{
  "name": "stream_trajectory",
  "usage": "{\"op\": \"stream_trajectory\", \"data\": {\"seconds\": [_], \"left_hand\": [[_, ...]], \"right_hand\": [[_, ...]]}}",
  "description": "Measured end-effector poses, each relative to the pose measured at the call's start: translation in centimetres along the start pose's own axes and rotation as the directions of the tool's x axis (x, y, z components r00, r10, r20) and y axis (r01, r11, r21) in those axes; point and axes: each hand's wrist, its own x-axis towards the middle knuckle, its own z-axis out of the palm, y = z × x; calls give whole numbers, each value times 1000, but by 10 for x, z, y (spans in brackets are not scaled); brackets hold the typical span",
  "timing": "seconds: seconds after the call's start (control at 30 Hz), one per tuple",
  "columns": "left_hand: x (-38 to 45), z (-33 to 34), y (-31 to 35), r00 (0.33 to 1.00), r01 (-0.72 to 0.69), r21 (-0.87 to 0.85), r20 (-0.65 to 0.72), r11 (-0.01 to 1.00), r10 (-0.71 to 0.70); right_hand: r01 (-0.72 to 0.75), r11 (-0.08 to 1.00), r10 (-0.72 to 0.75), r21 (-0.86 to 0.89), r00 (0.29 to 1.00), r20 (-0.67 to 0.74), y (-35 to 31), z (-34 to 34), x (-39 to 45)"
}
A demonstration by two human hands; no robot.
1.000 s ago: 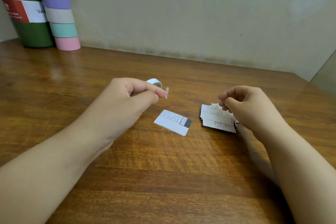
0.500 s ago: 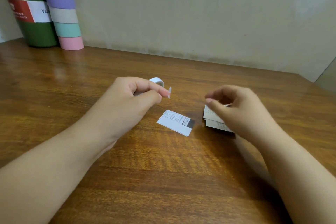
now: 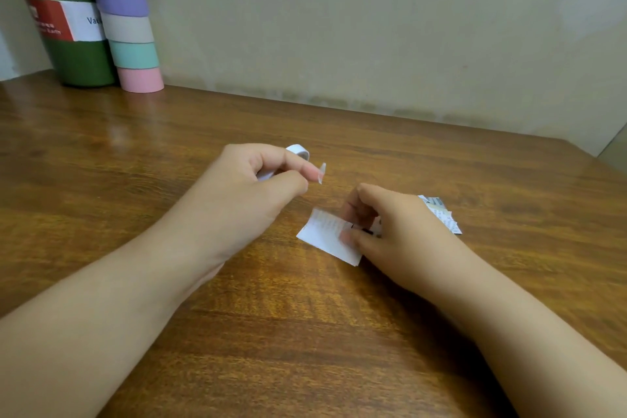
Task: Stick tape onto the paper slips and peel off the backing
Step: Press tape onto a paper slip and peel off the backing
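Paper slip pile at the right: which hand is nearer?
Right. The right hand sits just beside the pile, pinching a single slip. The left hand holds the tape roll farther off.

Wooden table (image 3: 169, 153) holding a green bottle (image 3: 68, 44), a striped tube (image 3: 127, 27), one paper slip (image 3: 325, 236) and a small slip pile (image 3: 444, 214).

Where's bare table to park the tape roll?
Bare wood between the bottle, striped tube and left hand; also the near table between the forearms. Crowded around the slip, right hand and pile.
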Motion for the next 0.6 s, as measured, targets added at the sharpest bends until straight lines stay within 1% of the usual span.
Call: {"op": "stream_trajectory", "data": {"seconds": [0.1,0.23,0.3,0.37,0.4,0.47,0.5,0.53,0.6], "left_hand": [[1,0,0,1000,-9,16,-7,1000,9],[1,0,-1,1000,-22,20,-6,1000,22],[1,0,-1,1000,-17,8,-3,1000,17],[1,0,0,1000,-14,-8,1,1000,14],[0,0,0,1000,-14,-10,8,1000,14],[-1,0,1,999,-13,-12,31,1000,13],[-1,0,1,999,-12,-17,46,1000,12],[-1,0,1,998,-11,-21,59,1000,12],[-2,0,1,995,-17,-31,97,999,20]], "right_hand": [[29,998,-29,62,1000,1,-3,-3,-2],[11,991,-32,135,988,154,-5,-9,-6],[-9,988,-23,157,979,202,-7,-10,-9],[-4,990,-26,138,977,212,-9,-11,-10],[10,995,-31,100,977,211,-9,-11,-11],[56,998,-55,3,984,168,-8,-10,-10],[87,996,-84,-19,991,107,-7,-8,-9],[115,993,-115,2,993,19,-7,-8,-9],[160,975,-135,154,978,-157,-11,-9,-12]]}}
